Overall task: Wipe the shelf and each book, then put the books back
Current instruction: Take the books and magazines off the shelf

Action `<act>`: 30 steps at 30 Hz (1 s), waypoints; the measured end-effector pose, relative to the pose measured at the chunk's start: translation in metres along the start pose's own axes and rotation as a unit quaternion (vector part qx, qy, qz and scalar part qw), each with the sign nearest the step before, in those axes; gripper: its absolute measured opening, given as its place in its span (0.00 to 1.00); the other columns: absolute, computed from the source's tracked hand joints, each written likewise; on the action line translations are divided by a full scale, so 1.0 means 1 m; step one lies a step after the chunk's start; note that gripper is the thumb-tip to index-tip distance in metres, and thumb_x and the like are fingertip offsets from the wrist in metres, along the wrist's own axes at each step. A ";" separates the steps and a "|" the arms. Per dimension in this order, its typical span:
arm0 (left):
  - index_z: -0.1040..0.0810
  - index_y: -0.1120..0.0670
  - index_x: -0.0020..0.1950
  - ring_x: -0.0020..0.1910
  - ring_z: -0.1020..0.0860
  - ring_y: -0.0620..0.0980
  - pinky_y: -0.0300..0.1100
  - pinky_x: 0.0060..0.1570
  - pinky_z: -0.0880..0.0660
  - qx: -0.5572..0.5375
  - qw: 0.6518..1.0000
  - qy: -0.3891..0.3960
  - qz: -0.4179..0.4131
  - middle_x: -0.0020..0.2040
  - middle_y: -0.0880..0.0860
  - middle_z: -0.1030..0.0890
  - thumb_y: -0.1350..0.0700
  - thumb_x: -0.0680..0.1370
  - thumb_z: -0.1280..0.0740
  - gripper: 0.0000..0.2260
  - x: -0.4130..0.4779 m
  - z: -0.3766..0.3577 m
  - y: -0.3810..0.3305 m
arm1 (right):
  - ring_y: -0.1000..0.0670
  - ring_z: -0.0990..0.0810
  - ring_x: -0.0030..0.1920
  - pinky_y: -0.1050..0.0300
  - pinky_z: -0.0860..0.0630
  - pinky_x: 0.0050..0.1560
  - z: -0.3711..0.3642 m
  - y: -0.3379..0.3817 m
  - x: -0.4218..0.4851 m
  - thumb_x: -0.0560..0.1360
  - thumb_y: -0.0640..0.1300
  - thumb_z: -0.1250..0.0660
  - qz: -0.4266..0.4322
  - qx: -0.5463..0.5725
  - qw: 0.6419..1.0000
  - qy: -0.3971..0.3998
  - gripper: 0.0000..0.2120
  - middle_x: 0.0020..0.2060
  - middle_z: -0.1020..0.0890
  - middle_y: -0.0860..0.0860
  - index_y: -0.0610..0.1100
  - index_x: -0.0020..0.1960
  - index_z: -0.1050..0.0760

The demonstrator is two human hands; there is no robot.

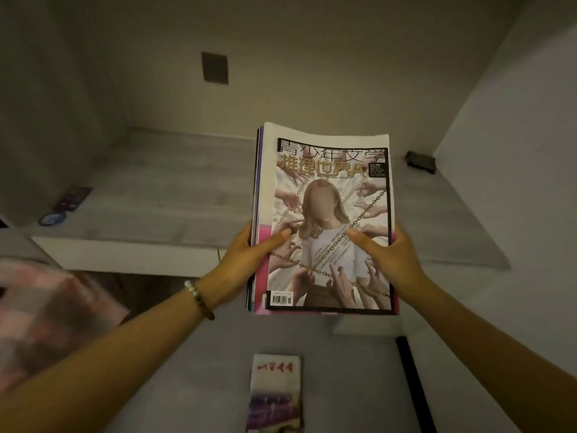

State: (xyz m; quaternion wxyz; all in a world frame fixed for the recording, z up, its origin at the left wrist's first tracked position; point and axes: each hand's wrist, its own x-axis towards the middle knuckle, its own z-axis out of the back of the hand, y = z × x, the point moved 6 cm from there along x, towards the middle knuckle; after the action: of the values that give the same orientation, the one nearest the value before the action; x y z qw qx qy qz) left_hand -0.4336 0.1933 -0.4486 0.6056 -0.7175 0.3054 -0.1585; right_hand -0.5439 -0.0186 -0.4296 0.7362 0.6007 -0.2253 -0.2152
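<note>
I hold a stack of several magazines (pixel 327 195) flat in the air in front of the grey shelf (pixel 175 210). The top cover shows a figure in a white shirt among chains and reaching hands. My left hand (pixel 249 260) grips the stack's left edge, thumb on the cover. My right hand (pixel 387 257) grips the right edge the same way. The far end of the stack reaches over the shelf surface. Another small book (pixel 276 392) lies on the grey surface below, near the bottom of the view.
A dark small box (pixel 421 160) sits at the shelf's back right corner. A dark card (pixel 73 198) and a blue round thing (pixel 52 219) lie at the shelf's left end. A blurred pinkish cloth (pixel 46 314) is at the left. A black strip (pixel 412 379) lies at lower right.
</note>
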 end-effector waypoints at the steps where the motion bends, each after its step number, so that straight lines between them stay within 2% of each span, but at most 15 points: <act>1: 0.28 0.55 0.66 0.53 0.18 0.56 0.51 0.49 0.20 0.001 1.000 0.004 0.029 0.56 0.56 0.18 0.55 0.72 0.30 0.23 -0.004 -0.001 0.026 | 0.58 0.20 0.33 0.65 0.26 0.28 0.003 -0.021 -0.011 0.70 0.43 0.25 -0.017 -0.010 1.000 0.000 0.15 0.35 0.18 0.55 0.40 0.53 0.25; 4: 0.27 0.54 0.65 0.51 0.18 0.57 0.52 0.52 0.21 0.017 0.994 0.019 0.106 0.54 0.55 0.17 0.58 0.74 0.31 0.20 -0.017 0.000 0.094 | 0.58 0.21 0.31 0.64 0.25 0.28 0.008 -0.086 -0.042 0.70 0.42 0.25 -0.063 -0.039 0.997 -0.003 0.16 0.33 0.18 0.57 0.39 0.54 0.25; 7: 0.25 0.54 0.62 0.48 0.17 0.56 0.47 0.47 0.20 0.048 0.983 0.048 0.173 0.50 0.54 0.16 0.59 0.75 0.32 0.15 -0.023 0.007 0.156 | 0.58 0.18 0.38 0.64 0.23 0.32 0.003 -0.157 -0.072 0.69 0.42 0.25 -0.120 -0.054 0.991 -0.012 0.17 0.35 0.16 0.57 0.40 0.54 0.25; 11: 0.26 0.52 0.63 0.51 0.17 0.52 0.43 0.50 0.20 0.054 0.970 0.067 0.229 0.54 0.54 0.17 0.55 0.76 0.32 0.15 -0.019 0.025 0.253 | 0.59 0.17 0.38 0.63 0.23 0.35 -0.013 -0.259 -0.106 0.67 0.46 0.23 -0.198 -0.067 0.978 -0.015 0.12 0.36 0.16 0.53 0.42 0.46 0.21; 12: 0.25 0.53 0.63 0.51 0.18 0.51 0.42 0.51 0.21 0.057 0.967 0.056 0.240 0.55 0.54 0.17 0.56 0.76 0.32 0.16 -0.019 0.031 0.280 | 0.58 0.17 0.40 0.63 0.22 0.38 -0.018 -0.286 -0.116 0.65 0.50 0.23 -0.214 -0.074 0.974 -0.014 0.15 0.38 0.16 0.53 0.42 0.46 0.20; 14: 0.25 0.56 0.64 0.52 0.18 0.50 0.40 0.52 0.21 0.063 0.961 0.040 0.268 0.55 0.54 0.17 0.57 0.75 0.31 0.17 -0.023 0.045 0.343 | 0.54 0.17 0.44 0.56 0.20 0.46 -0.029 -0.354 -0.141 0.60 0.58 0.22 -0.249 -0.093 0.964 -0.027 0.25 0.42 0.16 0.53 0.45 0.50 0.22; 15: 0.25 0.56 0.64 0.52 0.18 0.49 0.38 0.50 0.21 0.069 0.957 0.032 0.280 0.55 0.54 0.17 0.57 0.75 0.30 0.18 -0.025 0.052 0.373 | 0.54 0.18 0.46 0.54 0.20 0.49 -0.035 -0.384 -0.153 0.60 0.58 0.21 -0.266 -0.095 0.959 -0.035 0.26 0.43 0.18 0.55 0.47 0.52 0.24; 17: 0.24 0.55 0.62 0.50 0.18 0.48 0.34 0.44 0.22 0.077 0.949 0.018 0.305 0.54 0.53 0.17 0.57 0.73 0.29 0.18 -0.025 0.070 0.449 | 0.56 0.21 0.45 0.59 0.23 0.47 -0.051 -0.456 -0.174 0.63 0.53 0.21 -0.292 -0.095 0.951 -0.047 0.24 0.43 0.22 0.60 0.51 0.52 0.29; 19: 0.24 0.54 0.61 0.50 0.18 0.48 0.33 0.40 0.22 0.085 0.945 0.006 0.317 0.54 0.54 0.18 0.57 0.73 0.28 0.17 -0.019 0.088 0.525 | 0.57 0.22 0.43 0.69 0.29 0.40 -0.067 -0.524 -0.186 0.64 0.49 0.21 -0.292 -0.111 0.948 -0.054 0.19 0.39 0.22 0.60 0.49 0.47 0.28; 21: 0.24 0.55 0.61 0.51 0.19 0.49 0.33 0.41 0.22 0.100 0.944 -0.011 0.315 0.55 0.55 0.18 0.59 0.71 0.26 0.19 -0.011 0.105 0.597 | 0.59 0.20 0.37 0.73 0.29 0.34 -0.081 -0.589 -0.192 0.65 0.44 0.21 -0.277 -0.114 0.953 -0.050 0.15 0.32 0.21 0.59 0.47 0.44 0.26; 24: 0.24 0.53 0.58 0.49 0.19 0.48 0.32 0.40 0.22 0.126 0.944 -0.028 0.303 0.52 0.54 0.18 0.60 0.69 0.24 0.20 0.005 0.129 0.693 | 0.68 0.21 0.35 0.77 0.30 0.35 -0.098 -0.685 -0.194 0.65 0.38 0.22 -0.255 -0.106 0.960 -0.039 0.15 0.28 0.19 0.60 0.48 0.44 0.25; 26: 0.24 0.54 0.59 0.50 0.19 0.48 0.33 0.42 0.22 0.138 0.944 -0.018 0.299 0.53 0.53 0.17 0.58 0.69 0.24 0.21 0.017 0.141 0.747 | 0.67 0.20 0.37 0.77 0.30 0.37 -0.105 -0.744 -0.193 0.65 0.39 0.21 -0.249 -0.105 0.962 -0.026 0.12 0.30 0.18 0.60 0.43 0.43 0.23; 28: 0.24 0.54 0.61 0.51 0.19 0.47 0.32 0.42 0.23 0.153 0.943 -0.002 0.295 0.53 0.52 0.17 0.56 0.68 0.24 0.22 0.029 0.151 0.789 | 0.63 0.19 0.40 0.77 0.29 0.38 -0.110 -0.794 -0.189 0.65 0.41 0.21 -0.253 -0.102 0.962 -0.015 0.13 0.34 0.16 0.55 0.39 0.45 0.21; 30: 0.24 0.52 0.60 0.50 0.19 0.45 0.30 0.41 0.24 0.170 0.943 0.007 0.287 0.53 0.50 0.18 0.55 0.69 0.24 0.21 0.040 0.159 0.820 | 0.61 0.18 0.41 0.76 0.28 0.38 -0.115 -0.831 -0.184 0.65 0.41 0.21 -0.245 -0.093 0.965 -0.008 0.15 0.36 0.15 0.51 0.41 0.48 0.22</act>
State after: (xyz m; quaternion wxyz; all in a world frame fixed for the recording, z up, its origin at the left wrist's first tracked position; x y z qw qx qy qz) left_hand -0.5095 0.2253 -1.2811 0.7362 -0.4847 0.4712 -0.0322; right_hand -0.6630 0.0259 -1.2786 0.7118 0.5648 -0.0555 -0.4138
